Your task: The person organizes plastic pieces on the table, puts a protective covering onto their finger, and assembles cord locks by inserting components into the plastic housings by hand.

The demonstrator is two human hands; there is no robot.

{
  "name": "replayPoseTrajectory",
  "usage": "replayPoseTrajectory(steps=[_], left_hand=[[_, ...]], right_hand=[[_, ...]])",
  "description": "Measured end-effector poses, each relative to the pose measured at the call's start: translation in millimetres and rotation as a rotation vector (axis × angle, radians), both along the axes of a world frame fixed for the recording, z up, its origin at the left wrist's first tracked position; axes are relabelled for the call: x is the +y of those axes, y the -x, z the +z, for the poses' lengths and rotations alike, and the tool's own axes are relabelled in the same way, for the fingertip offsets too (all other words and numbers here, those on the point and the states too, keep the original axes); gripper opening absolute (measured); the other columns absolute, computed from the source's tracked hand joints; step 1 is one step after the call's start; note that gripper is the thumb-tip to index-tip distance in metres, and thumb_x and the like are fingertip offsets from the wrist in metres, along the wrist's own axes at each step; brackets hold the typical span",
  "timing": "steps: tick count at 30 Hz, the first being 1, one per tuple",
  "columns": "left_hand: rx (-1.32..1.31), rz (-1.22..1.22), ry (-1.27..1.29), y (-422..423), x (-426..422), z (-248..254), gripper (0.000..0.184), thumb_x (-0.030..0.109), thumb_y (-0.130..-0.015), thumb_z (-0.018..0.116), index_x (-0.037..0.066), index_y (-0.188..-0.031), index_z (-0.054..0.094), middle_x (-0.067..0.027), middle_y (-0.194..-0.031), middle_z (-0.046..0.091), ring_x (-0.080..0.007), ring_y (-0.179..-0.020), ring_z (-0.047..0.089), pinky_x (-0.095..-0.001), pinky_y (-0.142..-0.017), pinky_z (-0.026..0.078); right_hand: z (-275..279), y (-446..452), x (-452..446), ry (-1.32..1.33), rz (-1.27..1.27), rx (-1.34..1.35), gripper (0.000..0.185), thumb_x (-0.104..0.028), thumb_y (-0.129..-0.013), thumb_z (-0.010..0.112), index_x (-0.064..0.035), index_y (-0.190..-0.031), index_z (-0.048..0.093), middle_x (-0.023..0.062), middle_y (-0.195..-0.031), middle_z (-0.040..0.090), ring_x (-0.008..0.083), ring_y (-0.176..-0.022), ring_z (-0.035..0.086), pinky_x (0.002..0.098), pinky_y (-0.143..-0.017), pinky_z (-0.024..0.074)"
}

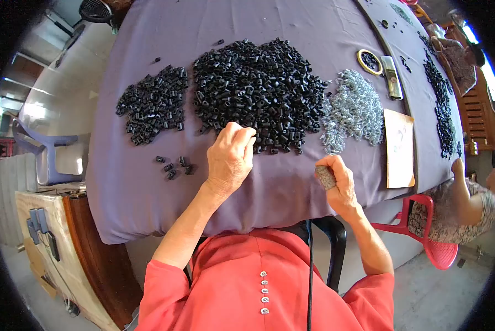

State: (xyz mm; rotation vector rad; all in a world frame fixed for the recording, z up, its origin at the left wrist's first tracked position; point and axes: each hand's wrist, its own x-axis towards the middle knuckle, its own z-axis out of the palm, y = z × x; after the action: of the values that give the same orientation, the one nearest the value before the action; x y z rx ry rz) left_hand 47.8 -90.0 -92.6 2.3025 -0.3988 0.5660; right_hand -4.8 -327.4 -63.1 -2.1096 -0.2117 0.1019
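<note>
My left hand [232,157] is closed at the lower edge of the large pile of small black parts [258,88]; what its fingers pinch, if anything, is hidden. My right hand [338,179] is wrapped round a grey, rough, stone-like piece [325,177], below the heap of small clear or silvery pieces [355,107]. A smaller pile of black parts [154,103] lies to the left. Several loose black parts [170,174] rest on the cloth left of my left hand.
A purple cloth [286,190] covers the table. On the right are a round container [369,62], a slim packet [391,77], a paper sheet [399,149] and another black pile [440,105]. People sit at the right side, one near a pink chair [439,254].
</note>
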Motion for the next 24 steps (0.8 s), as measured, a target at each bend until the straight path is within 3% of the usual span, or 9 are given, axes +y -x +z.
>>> replayPoseTrajectory(steps=[7,11,17,24], left_hand=[[0.055,-0.013,-0.016,-4,3,-1,0.012,0.001,-0.075,0.062,0.006,-0.086,0.060,-0.0064,-0.076,0.051,-0.0234,-0.066,0.056,-0.0338,-0.057,0.046],[0.213,-0.035,0.008,-8,5,15,0.007,0.007,-0.078,0.058,0.009,-0.084,0.059,-0.0063,-0.082,0.052,-0.0238,-0.074,0.058,-0.0352,-0.059,0.048],[0.032,-0.019,-0.047,-37,-14,25,0.010,0.008,-0.077,0.063,0.007,-0.087,0.061,-0.0074,-0.082,0.054,-0.0259,-0.071,0.059,-0.0345,-0.061,0.048],[0.020,-0.006,-0.103,-62,-8,10,0.011,0.009,-0.075,0.066,0.008,-0.085,0.062,-0.0059,-0.080,0.053,-0.0231,-0.072,0.059,-0.0333,-0.063,0.048]], right_hand=[[-17,1,19,-0.215,-0.144,0.031,0.022,0.011,-0.076,0.045,-0.0010,-0.094,0.051,0.0066,-0.077,0.056,0.0138,-0.070,0.052,0.0253,-0.067,0.0431],[-27,3,20,-0.301,-0.276,0.058,0.018,0.007,-0.081,0.047,-0.0028,-0.096,0.052,0.0035,-0.074,0.057,0.0079,-0.062,0.050,0.0218,-0.058,0.0424],[-31,3,22,-0.322,-0.265,-0.006,0.016,0.005,-0.083,0.047,-0.0031,-0.096,0.051,0.0024,-0.073,0.056,0.0065,-0.057,0.049,0.0208,-0.053,0.0419],[-30,1,23,-0.288,-0.232,-0.016,0.013,0.005,-0.085,0.046,-0.0019,-0.095,0.051,0.0035,-0.074,0.055,0.0054,-0.056,0.047,0.0197,-0.051,0.0402]])
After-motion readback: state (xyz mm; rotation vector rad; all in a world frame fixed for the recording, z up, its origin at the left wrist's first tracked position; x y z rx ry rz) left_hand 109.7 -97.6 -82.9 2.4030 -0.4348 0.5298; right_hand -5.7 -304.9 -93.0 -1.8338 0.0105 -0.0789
